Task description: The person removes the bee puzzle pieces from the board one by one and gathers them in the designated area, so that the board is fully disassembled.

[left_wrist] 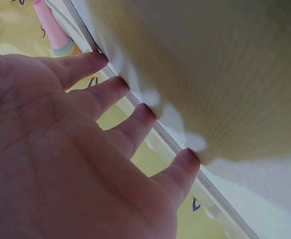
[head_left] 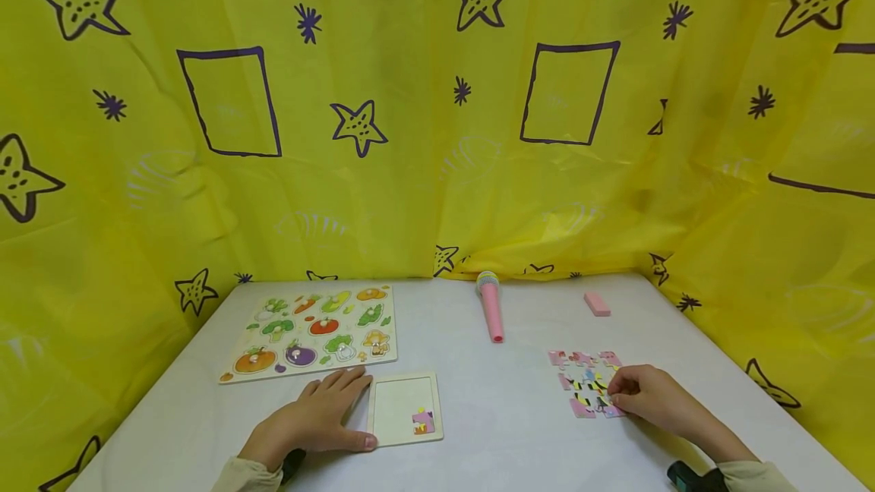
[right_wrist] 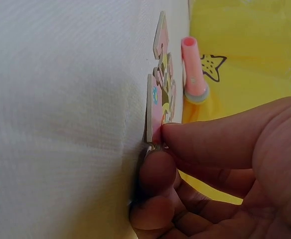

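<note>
My left hand [head_left: 320, 414] lies with fingers spread along the left side of a small pale puzzle frame [head_left: 406, 443], its thumb at the lower left corner. In the left wrist view the fingertips [left_wrist: 146, 112] touch a thin board edge. A joined pink puzzle section [head_left: 424, 422] sits in the frame's lower right corner. On the right, my right hand [head_left: 652, 399] pinches a pink jigsaw piece [right_wrist: 154, 109] between thumb and curled fingers. That piece is at the right edge of a cluster of loose jigsaw pieces [head_left: 582, 405] with pink and yellow print.
A wooden vegetable peg board [head_left: 287, 367] lies at the back left, just beyond my left fingers. Toward the back of the white table [head_left: 492, 408] are a pink toy microphone [head_left: 492, 313] and a pink block [head_left: 597, 304]. A yellow patterned curtain [head_left: 410, 196] surrounds the table.
</note>
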`<act>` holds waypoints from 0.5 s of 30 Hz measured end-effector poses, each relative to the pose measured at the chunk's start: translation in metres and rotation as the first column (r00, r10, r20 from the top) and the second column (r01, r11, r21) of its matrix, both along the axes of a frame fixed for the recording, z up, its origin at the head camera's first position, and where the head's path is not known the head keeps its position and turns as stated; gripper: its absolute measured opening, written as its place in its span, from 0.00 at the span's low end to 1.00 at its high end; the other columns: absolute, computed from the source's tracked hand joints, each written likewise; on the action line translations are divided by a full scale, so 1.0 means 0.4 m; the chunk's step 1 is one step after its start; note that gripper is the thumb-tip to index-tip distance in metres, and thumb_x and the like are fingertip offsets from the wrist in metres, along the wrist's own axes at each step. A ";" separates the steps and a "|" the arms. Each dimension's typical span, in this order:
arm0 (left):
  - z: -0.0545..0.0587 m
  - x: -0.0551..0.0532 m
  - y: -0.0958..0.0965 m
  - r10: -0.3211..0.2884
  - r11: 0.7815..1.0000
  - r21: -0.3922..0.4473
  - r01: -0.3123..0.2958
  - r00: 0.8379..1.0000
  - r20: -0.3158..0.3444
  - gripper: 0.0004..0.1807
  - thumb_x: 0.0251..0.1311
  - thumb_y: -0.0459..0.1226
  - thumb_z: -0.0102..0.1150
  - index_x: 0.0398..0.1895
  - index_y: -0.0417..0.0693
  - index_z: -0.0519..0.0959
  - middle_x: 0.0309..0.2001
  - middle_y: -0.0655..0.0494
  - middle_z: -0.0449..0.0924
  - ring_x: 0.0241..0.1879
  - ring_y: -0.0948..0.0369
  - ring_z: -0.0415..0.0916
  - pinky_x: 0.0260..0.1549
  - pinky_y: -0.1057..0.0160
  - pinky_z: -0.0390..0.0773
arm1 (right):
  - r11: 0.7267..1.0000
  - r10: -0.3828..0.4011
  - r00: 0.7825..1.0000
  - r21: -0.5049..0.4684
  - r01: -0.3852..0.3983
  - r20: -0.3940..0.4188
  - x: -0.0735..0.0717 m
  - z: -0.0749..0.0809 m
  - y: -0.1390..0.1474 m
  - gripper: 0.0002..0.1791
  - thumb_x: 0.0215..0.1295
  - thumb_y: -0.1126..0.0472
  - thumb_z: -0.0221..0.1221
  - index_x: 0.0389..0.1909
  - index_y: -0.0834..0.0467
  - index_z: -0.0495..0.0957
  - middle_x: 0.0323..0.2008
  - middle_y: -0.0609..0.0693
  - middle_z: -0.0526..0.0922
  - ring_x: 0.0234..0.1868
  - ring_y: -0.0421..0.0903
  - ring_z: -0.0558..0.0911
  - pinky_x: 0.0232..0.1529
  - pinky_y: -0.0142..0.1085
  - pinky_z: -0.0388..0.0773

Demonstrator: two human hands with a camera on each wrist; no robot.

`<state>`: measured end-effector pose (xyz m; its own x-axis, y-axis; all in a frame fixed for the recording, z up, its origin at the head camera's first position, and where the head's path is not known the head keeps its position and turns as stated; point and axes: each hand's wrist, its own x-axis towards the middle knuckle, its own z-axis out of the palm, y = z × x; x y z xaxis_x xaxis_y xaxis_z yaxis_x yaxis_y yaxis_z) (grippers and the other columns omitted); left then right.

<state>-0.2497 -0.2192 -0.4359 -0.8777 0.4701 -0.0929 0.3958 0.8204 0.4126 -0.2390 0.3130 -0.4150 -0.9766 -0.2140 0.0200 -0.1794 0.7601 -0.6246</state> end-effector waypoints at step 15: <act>-0.001 0.002 0.000 -0.002 1.000 0.001 0.002 1.000 -0.011 0.63 0.53 0.76 0.67 0.80 0.41 0.67 0.81 0.41 0.59 0.80 0.35 0.52 0.71 0.22 0.51 | 1.000 -0.022 1.000 0.015 0.022 -0.009 0.002 -0.001 -0.002 0.05 0.66 0.69 0.68 0.35 0.59 0.82 0.30 0.46 0.77 0.36 0.47 0.73 0.35 0.35 0.71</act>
<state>-0.2488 -0.2191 -0.4364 -0.8778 0.4718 -0.0826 0.4019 0.8194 0.4088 -0.2381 0.3122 -0.4154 -0.9808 -0.1933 0.0255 -0.1682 0.7729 -0.6118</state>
